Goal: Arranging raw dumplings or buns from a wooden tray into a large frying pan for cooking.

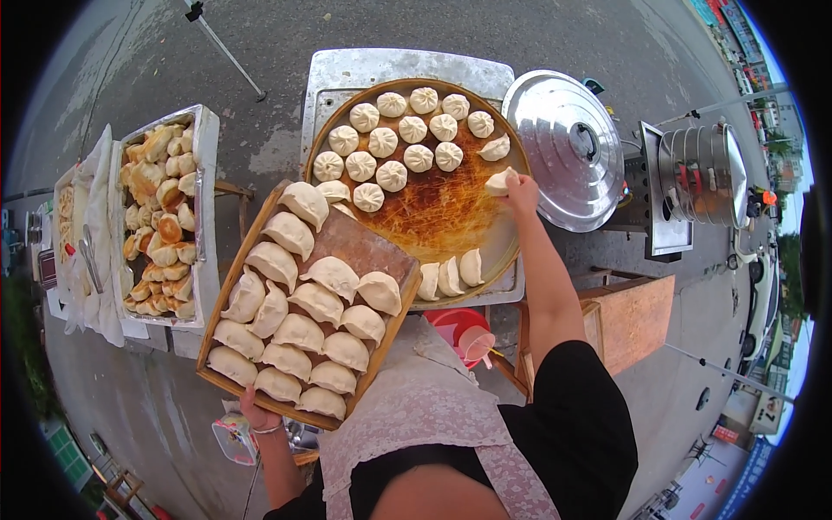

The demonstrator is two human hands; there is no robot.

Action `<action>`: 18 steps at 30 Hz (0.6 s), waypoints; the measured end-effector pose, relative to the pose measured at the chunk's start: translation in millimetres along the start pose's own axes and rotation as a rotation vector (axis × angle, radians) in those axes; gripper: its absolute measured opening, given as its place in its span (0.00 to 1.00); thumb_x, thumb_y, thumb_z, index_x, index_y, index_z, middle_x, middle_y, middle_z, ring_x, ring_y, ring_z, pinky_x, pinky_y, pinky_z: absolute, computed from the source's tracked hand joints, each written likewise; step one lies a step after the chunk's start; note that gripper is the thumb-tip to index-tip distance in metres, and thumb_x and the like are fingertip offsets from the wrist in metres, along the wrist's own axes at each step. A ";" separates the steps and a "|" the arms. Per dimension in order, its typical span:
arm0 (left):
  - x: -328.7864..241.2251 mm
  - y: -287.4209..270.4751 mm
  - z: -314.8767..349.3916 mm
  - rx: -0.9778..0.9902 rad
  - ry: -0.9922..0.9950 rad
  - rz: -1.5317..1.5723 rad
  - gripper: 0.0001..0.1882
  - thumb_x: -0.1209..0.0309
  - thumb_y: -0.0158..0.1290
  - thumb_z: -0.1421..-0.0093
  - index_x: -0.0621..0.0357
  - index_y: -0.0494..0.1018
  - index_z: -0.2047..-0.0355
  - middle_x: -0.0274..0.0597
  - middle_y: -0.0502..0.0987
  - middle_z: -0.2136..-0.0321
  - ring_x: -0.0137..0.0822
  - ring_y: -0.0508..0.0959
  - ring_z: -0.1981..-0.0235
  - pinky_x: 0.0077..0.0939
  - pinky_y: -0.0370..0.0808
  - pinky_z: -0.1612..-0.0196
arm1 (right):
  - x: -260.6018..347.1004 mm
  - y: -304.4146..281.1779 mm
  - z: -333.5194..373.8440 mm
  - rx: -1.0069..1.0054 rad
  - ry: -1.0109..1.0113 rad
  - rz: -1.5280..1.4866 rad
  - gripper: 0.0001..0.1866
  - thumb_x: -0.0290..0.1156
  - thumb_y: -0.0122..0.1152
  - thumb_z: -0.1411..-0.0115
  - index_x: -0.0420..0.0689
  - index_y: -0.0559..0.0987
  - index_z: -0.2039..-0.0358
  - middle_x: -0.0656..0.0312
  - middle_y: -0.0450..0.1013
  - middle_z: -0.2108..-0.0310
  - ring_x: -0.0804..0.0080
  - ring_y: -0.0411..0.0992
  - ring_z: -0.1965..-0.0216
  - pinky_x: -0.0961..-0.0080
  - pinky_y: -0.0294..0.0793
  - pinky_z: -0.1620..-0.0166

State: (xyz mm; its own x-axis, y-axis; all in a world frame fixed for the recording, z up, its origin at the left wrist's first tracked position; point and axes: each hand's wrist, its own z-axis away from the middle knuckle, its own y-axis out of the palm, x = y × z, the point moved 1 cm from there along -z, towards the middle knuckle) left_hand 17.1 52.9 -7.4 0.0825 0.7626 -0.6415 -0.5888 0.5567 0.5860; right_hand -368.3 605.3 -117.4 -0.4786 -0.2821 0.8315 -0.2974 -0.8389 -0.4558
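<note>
While the left hand (258,412) grips the near left edge of the wooden tray (373,250), the right hand (522,192) pinches one pale dumpling (498,182) at the right rim of the round pan (442,218); whether it touches down, hard to tell! Looks like pan-loading, piece by piece, and the next move calls for a gentle lowering and clean release. Round buns (418,158) fill the far side, three dumplings (449,277) line the near rim, and the middle offers room. Watch the edges: the tray overlaps the pan near left, and the metal lid (562,160) crowds the right.
</note>
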 end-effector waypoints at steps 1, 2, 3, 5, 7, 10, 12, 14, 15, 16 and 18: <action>0.8 5.8 1.5 -0.003 -0.011 -0.001 0.32 0.64 0.51 0.46 0.62 0.57 0.43 0.48 0.67 0.49 0.46 0.69 0.49 0.44 0.68 0.47 | 4.9 3.1 -8.0 0.006 0.004 0.003 0.15 0.31 0.51 0.43 0.34 0.72 0.58 0.56 0.72 0.65 0.67 0.75 0.67 0.71 0.80 0.71; 1.5 11.8 2.8 -0.003 -0.005 -0.017 0.31 0.65 0.51 0.46 0.62 0.57 0.44 0.47 0.67 0.49 0.46 0.70 0.50 0.43 0.69 0.48 | 9.1 2.7 -15.8 -0.058 0.051 -0.003 0.15 0.30 0.51 0.43 0.33 0.73 0.59 0.56 0.72 0.66 0.66 0.75 0.68 0.72 0.81 0.72; 3.8 17.8 1.6 -0.009 -0.009 -0.018 0.31 0.65 0.51 0.46 0.62 0.57 0.44 0.47 0.67 0.49 0.46 0.70 0.50 0.43 0.69 0.48 | 12.0 0.2 -21.8 -0.123 0.098 -0.008 0.15 0.30 0.51 0.44 0.32 0.73 0.60 0.55 0.73 0.67 0.65 0.75 0.70 0.72 0.81 0.73; 4.3 26.8 0.4 -0.004 -0.016 -0.001 0.30 0.66 0.51 0.46 0.62 0.58 0.44 0.47 0.68 0.50 0.45 0.70 0.51 0.42 0.70 0.49 | 21.4 -3.1 -19.5 -0.111 0.127 0.117 0.14 0.31 0.52 0.44 0.33 0.74 0.61 0.54 0.73 0.66 0.68 0.76 0.72 0.74 0.79 0.73; 3.7 26.0 -2.0 -0.034 -0.034 -0.032 0.33 0.65 0.53 0.48 0.61 0.56 0.43 0.47 0.66 0.49 0.46 0.69 0.49 0.44 0.68 0.47 | 25.0 -12.9 -19.1 -0.106 -0.189 0.567 0.12 0.32 0.56 0.46 0.39 0.75 0.63 0.57 0.73 0.68 0.68 0.75 0.70 0.74 0.76 0.70; 5.4 27.7 -0.6 -0.068 -0.039 -0.058 0.36 0.64 0.54 0.50 0.60 0.54 0.42 0.47 0.64 0.47 0.47 0.67 0.47 0.46 0.66 0.46 | 57.7 -11.3 16.4 -0.165 -0.568 0.826 0.11 0.33 0.61 0.49 0.47 0.76 0.64 0.61 0.71 0.67 0.65 0.73 0.67 0.71 0.72 0.65; 6.6 31.2 -2.7 -0.056 -0.036 -0.048 0.37 0.64 0.54 0.50 0.60 0.54 0.41 0.47 0.64 0.46 0.47 0.66 0.47 0.46 0.66 0.46 | 59.8 -14.2 0.9 -0.130 -0.579 0.709 0.11 0.32 0.62 0.51 0.50 0.76 0.65 0.63 0.69 0.66 0.65 0.72 0.65 0.68 0.72 0.63; 5.8 34.2 -3.2 -0.023 -0.073 -0.012 0.37 0.63 0.55 0.50 0.60 0.54 0.41 0.47 0.64 0.46 0.47 0.66 0.46 0.46 0.66 0.46 | 67.0 -7.4 -9.0 -0.086 -0.586 0.586 0.12 0.31 0.64 0.53 0.52 0.76 0.66 0.65 0.68 0.64 0.64 0.71 0.63 0.65 0.71 0.61; 6.1 36.0 -2.6 -0.027 -0.069 -0.011 0.37 0.63 0.55 0.50 0.60 0.54 0.41 0.47 0.64 0.46 0.47 0.66 0.46 0.46 0.66 0.46 | 73.7 -1.5 -11.4 -0.036 -0.652 0.651 0.12 0.31 0.64 0.53 0.53 0.77 0.66 0.66 0.67 0.62 0.65 0.70 0.62 0.66 0.71 0.60; 6.6 37.8 -1.8 -0.039 -0.062 -0.013 0.37 0.64 0.55 0.50 0.60 0.54 0.42 0.47 0.64 0.46 0.47 0.66 0.46 0.46 0.66 0.46 | 79.9 3.8 -14.0 0.015 -0.719 0.715 0.12 0.30 0.64 0.53 0.53 0.77 0.66 0.66 0.67 0.61 0.67 0.70 0.60 0.68 0.71 0.60; 7.9 37.2 -0.9 -0.053 -0.049 -0.014 0.37 0.64 0.55 0.51 0.60 0.54 0.42 0.47 0.64 0.46 0.47 0.66 0.47 0.46 0.65 0.45 | 81.9 13.9 -24.4 0.075 -0.777 0.804 0.12 0.30 0.65 0.54 0.53 0.77 0.66 0.67 0.67 0.62 0.68 0.69 0.59 0.68 0.71 0.59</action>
State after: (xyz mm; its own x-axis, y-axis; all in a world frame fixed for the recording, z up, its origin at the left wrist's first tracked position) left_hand -4.8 79.4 8.9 0.1292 0.7708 -0.6238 -0.6290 0.5500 0.5494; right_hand -431.8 581.9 -63.4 0.1440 -0.9467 0.2880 -0.0708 -0.3002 -0.9513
